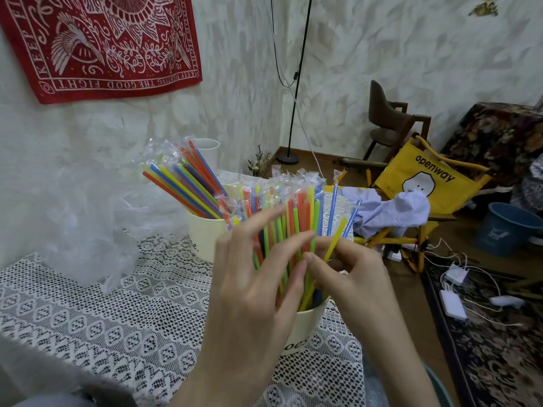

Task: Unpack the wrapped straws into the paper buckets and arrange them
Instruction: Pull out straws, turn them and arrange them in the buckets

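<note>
Reaching in from the lower centre of the frame, the left hand (258,277) lies with fingers spread against a bundle of wrapped straws (282,207) standing in the near paper bucket (305,324). Just right of it, the right hand (349,274) pinches one yellow straw (335,239) leaning out of that bundle. Behind, at centre left, a second paper bucket (202,230) holds more straws (182,183). Two buckets stand on the lace-covered surface (102,312).

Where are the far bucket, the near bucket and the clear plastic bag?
Far bucket (205,240): head view, on its cream front wall.
Near bucket (305,324): head view, on its wall right of the left hand.
Plastic bag (88,230): head view, on its crumpled middle.
</note>
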